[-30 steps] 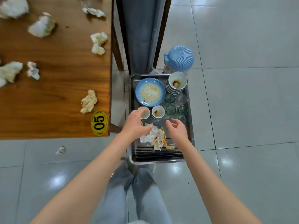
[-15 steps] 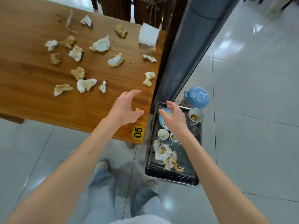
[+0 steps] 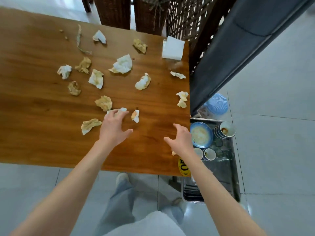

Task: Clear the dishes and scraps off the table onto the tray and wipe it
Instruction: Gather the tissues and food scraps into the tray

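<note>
Right, from the biggest thing down.
Table (image 3: 51,126): wooden top, spread beneath both hands and running far to the left of them.
Tray (image 3: 236,176): metal, down on the tiled floor just right of the right hand, beside the table's corner.
Blue plate (image 3: 201,135): lies in the tray, smeared, right next to the right hand's knuckles.
Stacked bowls (image 3: 225,131): in the tray, further right past the plate, top one stained brown.
Small cups (image 3: 209,154): two, in the tray near the right wrist.
Folded white napkin (image 3: 172,48): at the far table corner, well ahead of the right hand.
Crumpled tissues (image 3: 122,64): scattered across the table ahead of both hands, many stained yellow.
Nearest tissue (image 3: 121,110): under the left fingertips; whether they touch it, hard to say.
Flat tissue (image 3: 89,126): just left of the left hand.
Small scrap (image 3: 135,116): just right of the left fingertips.
Left hand (image 3: 113,126): fingers spread, thumb out, grasping nothing.
Right hand (image 3: 180,139): hovers near the table's right edge, fingers loosely bent, nothing in it.
Yellow number sticker (image 3: 184,166): on the table corner, partly hidden by the right forearm.
</note>
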Tool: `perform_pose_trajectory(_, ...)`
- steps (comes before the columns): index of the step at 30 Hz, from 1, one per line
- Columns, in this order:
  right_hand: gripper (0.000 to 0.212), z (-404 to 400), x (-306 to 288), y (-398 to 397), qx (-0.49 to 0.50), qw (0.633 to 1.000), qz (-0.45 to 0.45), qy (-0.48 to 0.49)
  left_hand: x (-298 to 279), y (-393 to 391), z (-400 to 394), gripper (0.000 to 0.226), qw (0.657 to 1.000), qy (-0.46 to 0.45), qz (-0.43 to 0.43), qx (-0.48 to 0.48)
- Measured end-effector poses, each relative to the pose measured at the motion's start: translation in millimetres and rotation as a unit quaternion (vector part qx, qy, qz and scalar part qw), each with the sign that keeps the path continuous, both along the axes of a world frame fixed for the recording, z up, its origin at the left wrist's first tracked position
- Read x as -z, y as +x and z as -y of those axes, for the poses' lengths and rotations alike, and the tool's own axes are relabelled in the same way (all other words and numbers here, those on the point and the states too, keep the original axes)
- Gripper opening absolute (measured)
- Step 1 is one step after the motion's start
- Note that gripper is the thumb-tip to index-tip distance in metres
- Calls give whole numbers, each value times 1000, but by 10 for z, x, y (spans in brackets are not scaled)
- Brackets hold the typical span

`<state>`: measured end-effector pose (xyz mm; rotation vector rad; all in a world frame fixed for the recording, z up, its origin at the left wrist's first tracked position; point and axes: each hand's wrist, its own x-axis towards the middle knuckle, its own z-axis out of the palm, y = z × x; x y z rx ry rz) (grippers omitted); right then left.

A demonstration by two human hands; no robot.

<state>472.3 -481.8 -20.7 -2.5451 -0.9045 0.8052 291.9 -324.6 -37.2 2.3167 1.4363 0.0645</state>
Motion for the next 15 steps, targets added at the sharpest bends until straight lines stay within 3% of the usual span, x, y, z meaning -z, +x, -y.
perform_pose_trajectory(8, 70, -172, 161, -173, 101, 983, 25, -149, 215, -69, -441, 69, 992, -41, -96, 70)
perform_pose_trajectory(15, 47, -216, 289, -209, 122, 982, 49, -133, 240, -67, -454, 46, 995, -61, -40, 63)
